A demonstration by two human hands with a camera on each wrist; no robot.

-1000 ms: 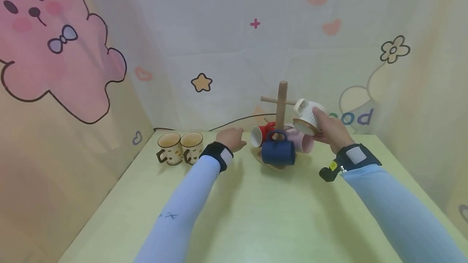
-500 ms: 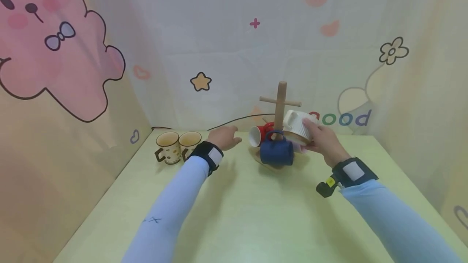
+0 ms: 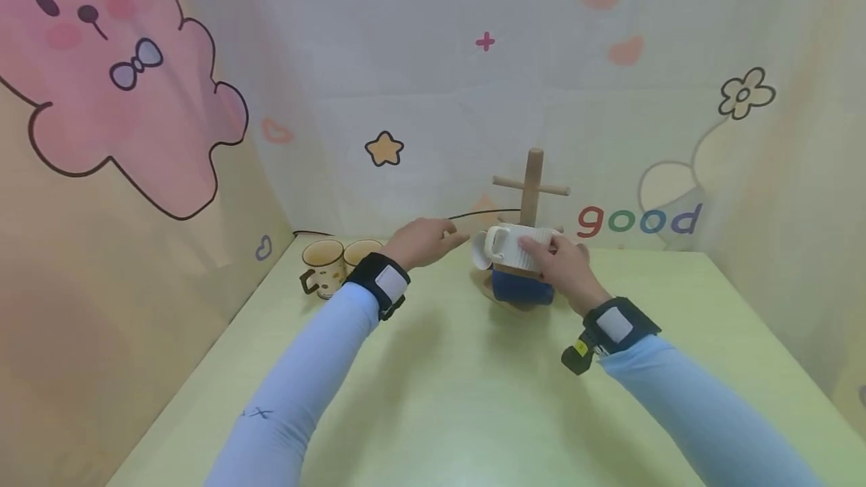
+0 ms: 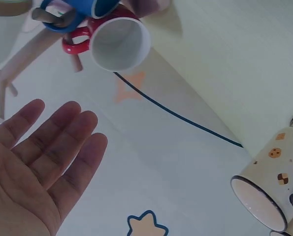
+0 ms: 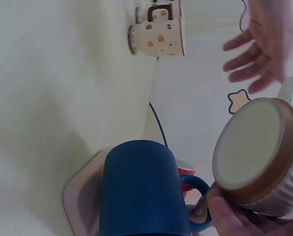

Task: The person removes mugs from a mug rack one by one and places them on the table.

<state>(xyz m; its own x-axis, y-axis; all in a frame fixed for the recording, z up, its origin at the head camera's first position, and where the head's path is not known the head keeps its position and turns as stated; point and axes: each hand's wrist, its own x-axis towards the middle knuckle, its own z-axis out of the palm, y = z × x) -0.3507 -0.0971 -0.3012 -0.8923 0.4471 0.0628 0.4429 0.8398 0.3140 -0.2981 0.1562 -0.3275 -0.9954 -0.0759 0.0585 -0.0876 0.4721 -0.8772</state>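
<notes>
In my right hand [image 3: 564,265] I grip a white ribbed mug [image 3: 519,248] by its body, its handle toward the left and its brown-banded base facing down. It is held in front of a wooden mug stand [image 3: 532,179]. A dark blue mug [image 5: 141,189] hangs by its handle on a low peg, partly hidden behind the white mug in the head view. A red mug [image 4: 119,44] with a white inside hangs beside it. My left hand [image 3: 421,241] is raised left of the stand, fingers extended, holding nothing.
Two cream patterned mugs [image 3: 323,261] with dark handles stand upright at the back left of the pale table [image 3: 460,397]; the left forearm partly covers one. Upper pegs [image 3: 509,183] of the stand carry no mugs. A printed cloth [image 3: 433,58] backs the table.
My right hand has carried the white mug left and down, from the stand's right upper peg to in front of the blue mug. My left hand has shifted slightly and opened its fingers.
</notes>
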